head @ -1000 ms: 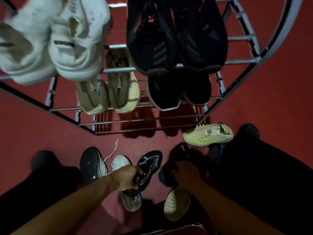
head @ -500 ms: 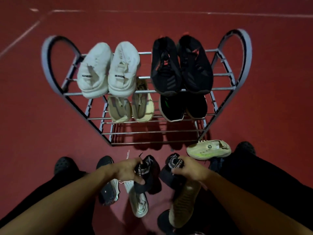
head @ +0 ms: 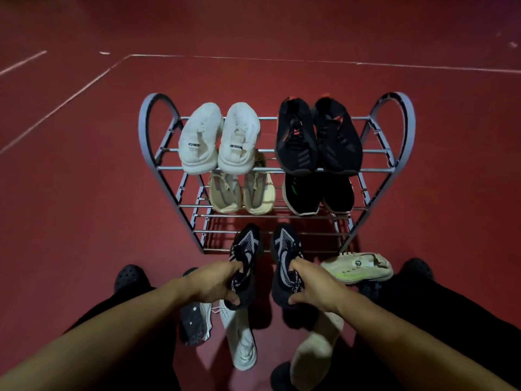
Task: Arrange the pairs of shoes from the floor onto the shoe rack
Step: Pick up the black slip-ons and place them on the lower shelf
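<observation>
Left hand and right hand each gripped a black-and-grey knit sneaker by the heel, toes at 12 o'clock, probably for sliding onto the grey metal shoe rack.

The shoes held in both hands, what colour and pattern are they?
Black shoes with grey-white striped panels on top, seen in the head view.

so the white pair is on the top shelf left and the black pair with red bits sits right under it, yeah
Not quite. In the head view the black pair with red bits sits beside the white pair on the top shelf, at the right. Under the white pair is a beige pair.
</observation>
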The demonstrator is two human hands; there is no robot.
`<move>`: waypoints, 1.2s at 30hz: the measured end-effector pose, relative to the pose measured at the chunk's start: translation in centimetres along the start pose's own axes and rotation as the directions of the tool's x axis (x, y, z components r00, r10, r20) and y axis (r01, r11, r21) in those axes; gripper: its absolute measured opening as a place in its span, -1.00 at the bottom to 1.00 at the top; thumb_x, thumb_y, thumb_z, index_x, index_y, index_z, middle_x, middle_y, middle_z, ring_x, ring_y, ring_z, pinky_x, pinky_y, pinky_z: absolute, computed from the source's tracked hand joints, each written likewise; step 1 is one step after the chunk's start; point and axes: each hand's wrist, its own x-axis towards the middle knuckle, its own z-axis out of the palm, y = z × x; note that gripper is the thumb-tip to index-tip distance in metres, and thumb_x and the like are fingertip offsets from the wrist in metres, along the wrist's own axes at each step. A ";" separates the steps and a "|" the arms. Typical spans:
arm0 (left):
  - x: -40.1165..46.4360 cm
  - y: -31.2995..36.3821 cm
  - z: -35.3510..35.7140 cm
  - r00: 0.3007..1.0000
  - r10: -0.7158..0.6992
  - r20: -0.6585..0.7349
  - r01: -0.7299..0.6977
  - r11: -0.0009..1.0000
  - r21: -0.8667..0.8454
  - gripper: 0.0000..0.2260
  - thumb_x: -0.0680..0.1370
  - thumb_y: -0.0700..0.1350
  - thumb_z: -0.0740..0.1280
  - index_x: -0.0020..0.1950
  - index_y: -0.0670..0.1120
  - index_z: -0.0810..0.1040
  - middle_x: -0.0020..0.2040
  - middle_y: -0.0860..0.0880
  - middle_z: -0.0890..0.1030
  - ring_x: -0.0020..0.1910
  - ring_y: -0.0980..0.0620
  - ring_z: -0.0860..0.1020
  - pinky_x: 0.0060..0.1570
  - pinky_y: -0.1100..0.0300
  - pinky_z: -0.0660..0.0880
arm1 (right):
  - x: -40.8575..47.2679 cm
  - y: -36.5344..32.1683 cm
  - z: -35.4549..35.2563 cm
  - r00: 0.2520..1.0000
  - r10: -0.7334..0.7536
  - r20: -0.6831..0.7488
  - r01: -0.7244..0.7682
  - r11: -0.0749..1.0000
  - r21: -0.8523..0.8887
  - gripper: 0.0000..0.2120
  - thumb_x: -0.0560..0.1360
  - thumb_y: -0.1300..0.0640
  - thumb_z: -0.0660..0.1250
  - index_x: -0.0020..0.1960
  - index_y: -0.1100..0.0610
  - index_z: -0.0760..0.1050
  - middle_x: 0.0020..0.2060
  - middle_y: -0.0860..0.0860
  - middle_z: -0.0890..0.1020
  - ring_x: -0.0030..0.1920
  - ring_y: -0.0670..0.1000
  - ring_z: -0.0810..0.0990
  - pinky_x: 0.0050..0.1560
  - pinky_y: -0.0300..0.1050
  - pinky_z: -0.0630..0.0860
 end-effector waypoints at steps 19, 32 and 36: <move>8.2 -9.0 0.3 0.877 0.048 -0.478 -0.038 0.999 0.030 -0.68 0.47 -0.18 0.42 0.13 0.01 0.39 0.05 0.04 0.43 0.00 -0.05 0.50 -0.14 -0.05 0.52 | 13.0 2.3 2.6 0.947 -0.162 -0.278 0.073 0.949 -0.306 -0.65 0.43 0.18 0.44 0.12 0.05 0.36 0.06 -0.04 0.40 0.05 0.01 0.47 -0.22 -0.07 0.54; 14.3 -11.0 -0.4 0.821 -0.084 -0.565 0.055 0.996 -0.068 -0.26 0.48 -0.25 0.29 0.57 0.16 0.11 0.47 -0.11 0.31 0.33 -0.24 0.41 0.10 -0.15 0.56 | 20.8 4.4 3.4 0.954 0.069 -0.292 -0.138 0.965 -0.222 -0.61 0.54 0.25 0.22 0.36 0.15 0.37 0.16 0.16 0.44 0.13 0.21 0.49 0.03 0.09 0.50; 13.9 -11.1 0.3 0.792 -0.153 -0.591 0.064 0.984 -0.168 -0.28 0.51 -0.13 0.41 0.56 0.10 0.09 0.48 -0.06 0.21 0.36 -0.20 0.41 0.14 -0.12 0.59 | 20.4 4.1 4.3 0.942 0.049 -0.332 -0.090 0.990 -0.109 -0.44 0.48 0.19 0.35 0.43 0.18 0.26 0.30 0.17 0.36 0.20 0.23 0.51 0.13 0.08 0.56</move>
